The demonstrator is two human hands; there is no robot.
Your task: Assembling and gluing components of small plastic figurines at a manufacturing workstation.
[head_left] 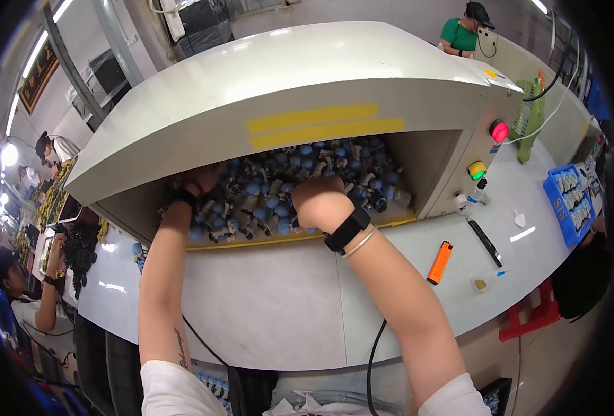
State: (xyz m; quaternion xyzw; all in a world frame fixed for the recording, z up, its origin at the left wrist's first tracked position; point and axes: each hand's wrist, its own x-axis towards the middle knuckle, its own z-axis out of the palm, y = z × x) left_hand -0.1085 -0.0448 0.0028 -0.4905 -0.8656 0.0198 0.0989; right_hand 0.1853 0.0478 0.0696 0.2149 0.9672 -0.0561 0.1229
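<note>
A pile of small figurines [272, 201] with round blue heads and pale bodies fills the opening of a large off-white machine box [251, 83]. Both my arms reach into that opening. At its left end, my left hand [202, 183] is in shadow among the figurines, and its fingers are hard to make out. Over the middle of the pile, my right hand [321, 201] is curled with its knuckles up. Its fingertips are hidden, so whatever they grip does not show. One figurine [138, 254] lies outside the opening, beside my left forearm.
On the table to the right lie an orange box cutter [441, 263], a black slim tool [485, 243] and a small clear cup [482, 284]. A blue crate [569, 201] holds more small pieces. A red lamp [499, 130] and a green-lit knob [477, 170] sit on the machine. Co-workers sit left and far right.
</note>
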